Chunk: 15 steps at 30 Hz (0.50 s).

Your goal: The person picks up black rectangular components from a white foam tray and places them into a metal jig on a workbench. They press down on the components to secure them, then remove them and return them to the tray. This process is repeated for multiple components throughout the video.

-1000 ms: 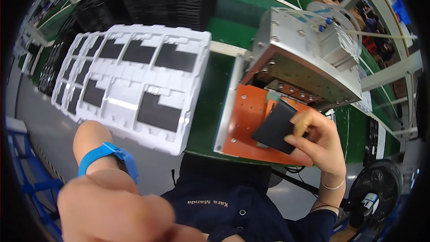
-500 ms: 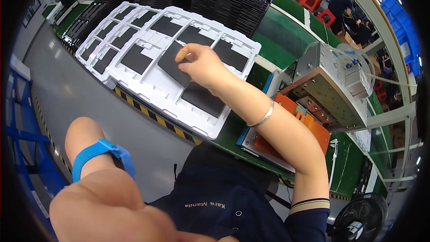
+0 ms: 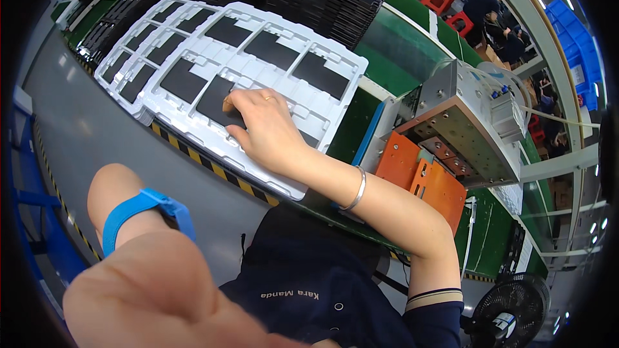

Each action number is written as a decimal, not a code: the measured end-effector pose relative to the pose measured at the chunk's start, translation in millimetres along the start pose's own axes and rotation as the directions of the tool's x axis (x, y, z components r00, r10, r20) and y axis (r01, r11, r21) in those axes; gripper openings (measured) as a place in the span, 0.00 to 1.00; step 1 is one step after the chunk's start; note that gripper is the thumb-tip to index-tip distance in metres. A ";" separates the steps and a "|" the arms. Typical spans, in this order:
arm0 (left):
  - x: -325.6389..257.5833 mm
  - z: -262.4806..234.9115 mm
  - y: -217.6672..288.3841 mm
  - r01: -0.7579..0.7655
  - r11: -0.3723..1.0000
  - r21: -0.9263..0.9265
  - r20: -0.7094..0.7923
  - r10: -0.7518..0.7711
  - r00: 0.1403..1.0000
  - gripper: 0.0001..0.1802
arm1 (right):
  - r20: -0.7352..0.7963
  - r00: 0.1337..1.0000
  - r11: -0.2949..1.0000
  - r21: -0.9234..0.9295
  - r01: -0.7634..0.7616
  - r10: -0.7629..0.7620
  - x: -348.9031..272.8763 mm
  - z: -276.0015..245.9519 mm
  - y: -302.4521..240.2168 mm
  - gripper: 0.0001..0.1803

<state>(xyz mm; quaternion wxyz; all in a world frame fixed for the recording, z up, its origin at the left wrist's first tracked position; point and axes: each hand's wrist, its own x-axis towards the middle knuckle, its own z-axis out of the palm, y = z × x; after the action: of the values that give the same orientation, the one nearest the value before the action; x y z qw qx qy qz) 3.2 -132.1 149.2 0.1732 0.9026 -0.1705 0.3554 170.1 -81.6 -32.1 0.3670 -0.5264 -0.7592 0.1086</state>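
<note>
- Right hand (image 3: 267, 129): over the tray's front row, fingertips and thumb at a black panel (image 3: 213, 98); whether they pinch it or have let go, I cannot tell.
- Left hand (image 3: 155, 290): blurred close to the camera, beyond a blue strap (image 3: 132, 216); fingers mostly out of frame, so its grasp cannot be told.
- Panel: in a cell of the white tray (image 3: 209, 135), partly hidden by the hand. I'd handle it by its edges, keep it level with the cell walls, and lift the fingers straight up, clear of neighbouring panels.
- Tabletop (image 3: 354, 113): green, under the tray; a metal press (image 3: 461, 129) with orange plates (image 3: 396, 158) stands to the right.
- Behind: stacked black trays (image 3: 322, 3).
</note>
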 end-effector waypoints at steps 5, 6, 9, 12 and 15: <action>-2.6 -1.9 0.7 -0.030 0.999 -0.018 0.008 0.030 1.000 0.12 | 0.038 0.999 0.999 0.032 -0.036 0.035 1.2 -1.4 2.8 0.16; -7.6 -6.3 5.8 -0.026 1.000 -0.008 0.004 0.026 1.000 0.12 | 0.018 1.000 1.000 0.021 -0.023 0.022 1.0 -1.2 0.1 0.16; -14.2 -9.4 7.0 -0.038 0.999 -0.016 -0.003 0.038 0.999 0.12 | -0.112 0.992 0.991 -0.130 0.038 -0.053 -4.7 -2.2 -9.5 0.16; -6.3 1.7 -2.7 -0.065 0.997 -0.033 0.011 0.065 0.998 0.11 | 0.055 0.989 0.966 -0.228 -0.123 0.138 -3.4 -47.3 -15.7 0.16; 0.9 8.8 -6.9 -0.080 0.996 -0.028 0.023 0.080 0.996 0.11 | 0.171 0.943 0.882 -0.433 -0.188 0.284 -18.4 -90.0 -20.1 0.21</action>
<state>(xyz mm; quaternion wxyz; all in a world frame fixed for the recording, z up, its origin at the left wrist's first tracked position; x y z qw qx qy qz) 11.9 -130.0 142.4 0.1692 0.8968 -0.2135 0.3485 219.2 -126.2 34.5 0.1420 -0.6645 -0.7319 0.0510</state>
